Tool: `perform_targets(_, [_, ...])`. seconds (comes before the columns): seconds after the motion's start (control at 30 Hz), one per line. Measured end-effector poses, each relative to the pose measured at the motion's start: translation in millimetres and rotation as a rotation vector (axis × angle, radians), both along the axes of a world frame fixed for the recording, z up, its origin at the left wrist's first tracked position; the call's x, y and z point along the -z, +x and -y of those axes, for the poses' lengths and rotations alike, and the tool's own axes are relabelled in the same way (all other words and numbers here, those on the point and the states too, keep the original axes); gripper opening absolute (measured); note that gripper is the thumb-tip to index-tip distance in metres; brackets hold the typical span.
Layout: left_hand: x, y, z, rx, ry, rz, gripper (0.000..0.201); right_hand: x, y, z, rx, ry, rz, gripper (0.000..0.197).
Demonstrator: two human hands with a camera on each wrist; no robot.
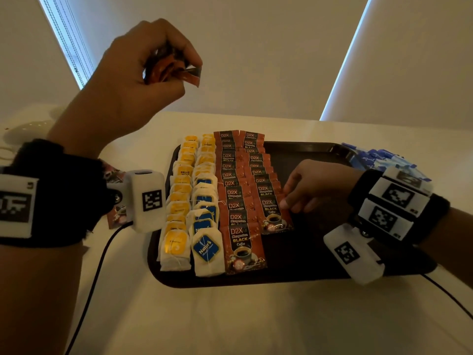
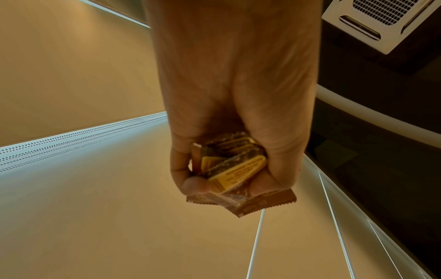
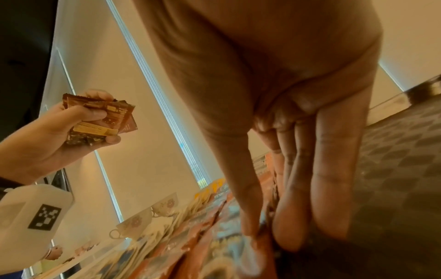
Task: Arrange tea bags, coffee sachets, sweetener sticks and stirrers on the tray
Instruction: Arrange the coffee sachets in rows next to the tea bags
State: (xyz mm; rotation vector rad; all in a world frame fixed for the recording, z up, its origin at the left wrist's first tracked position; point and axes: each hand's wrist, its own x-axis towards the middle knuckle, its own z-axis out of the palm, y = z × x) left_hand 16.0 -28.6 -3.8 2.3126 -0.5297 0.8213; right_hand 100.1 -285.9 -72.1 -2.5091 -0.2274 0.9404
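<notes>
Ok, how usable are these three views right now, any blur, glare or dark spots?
Head view: dim and warm, bright window strips behind, D2X coffee sachets readable. Left wrist view: sharp on the left hand gripping its spare sachets. Right wrist view: motion-blurred around the right hand and the tray.

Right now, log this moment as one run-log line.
left hand: grips spare coffee sachets | right hand: pinches sachet in second coffee row | tray: right part bare
</notes>
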Motion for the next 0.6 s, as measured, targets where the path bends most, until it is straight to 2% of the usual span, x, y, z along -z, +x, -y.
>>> perform_targets(0.07, [2,1,2,-0.007,-0.007,-0.012,0.025,-9,-3,1,-0.019,-0.016,0.036,0.024])
perform_targets(0.13, [4,4,5,0.000,-0.028,-0.038,0.025,-22,-7,2,-0.059,0.001,0.152,0.027])
perform_targets(0.2, [7,7,8,0.030,-0.072,-0.091,0.024,-39,-13,3,-0.077,0.122,0.284,0.026])
perform_targets(0.27, [9,9,14,0.082,-0.087,-0.146,0.023,-56,-20,-1,-0.045,0.330,0.318,0.030])
perform_targets(0.43, [12,7,30,0.253,-0.044,-0.195,0.021,-67,-37,-21,0.067,0.730,0.080,0.045])
perform_targets(0.6, [17,5,45,0.400,-0.052,-0.263,0.026,-50,-43,-34,0.185,1.109,-0.221,0.043])
